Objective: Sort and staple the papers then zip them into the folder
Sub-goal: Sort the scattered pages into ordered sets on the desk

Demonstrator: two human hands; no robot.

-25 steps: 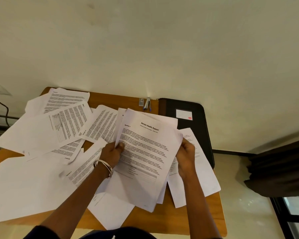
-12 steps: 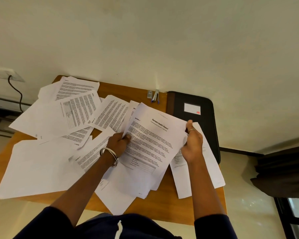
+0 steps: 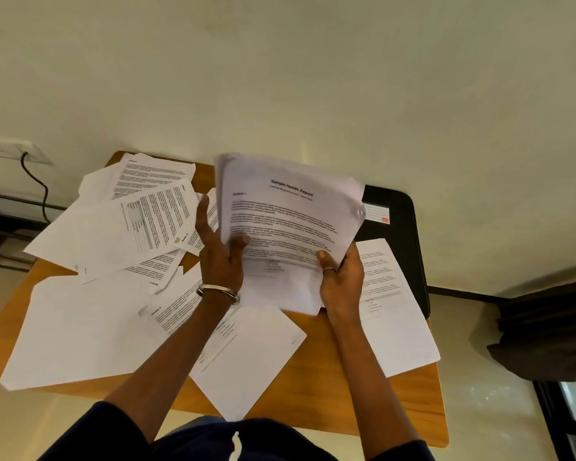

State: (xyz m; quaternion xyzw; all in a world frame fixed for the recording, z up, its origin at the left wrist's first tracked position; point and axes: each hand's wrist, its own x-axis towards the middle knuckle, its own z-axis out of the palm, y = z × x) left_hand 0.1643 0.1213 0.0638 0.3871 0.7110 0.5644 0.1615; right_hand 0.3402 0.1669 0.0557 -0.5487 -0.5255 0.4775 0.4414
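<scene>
I hold a stack of printed papers [image 3: 290,214] raised off the table, its top sheet titled like a health report. My left hand [image 3: 218,254] grips the stack's left lower edge, thumb on the front. My right hand [image 3: 341,281] grips the lower right corner. The stack is blurred. Several loose printed sheets [image 3: 140,227] lie scattered over the wooden table [image 3: 399,400]. A black zip folder [image 3: 396,224] with a white label lies at the table's far right, partly under a sheet [image 3: 389,311]. The stapler is hidden behind the raised stack.
A blank sheet [image 3: 80,327] overhangs the table's left front edge, and another sheet [image 3: 250,357] lies at the front middle. A wall socket with a black cable [image 3: 30,168] is at the far left. A dark curtain [image 3: 546,327] hangs at the right.
Both hands have lifted the health-report stack off the table and raised it upright, away from the other sheets. It now hides the stapler at the table's far edge.
</scene>
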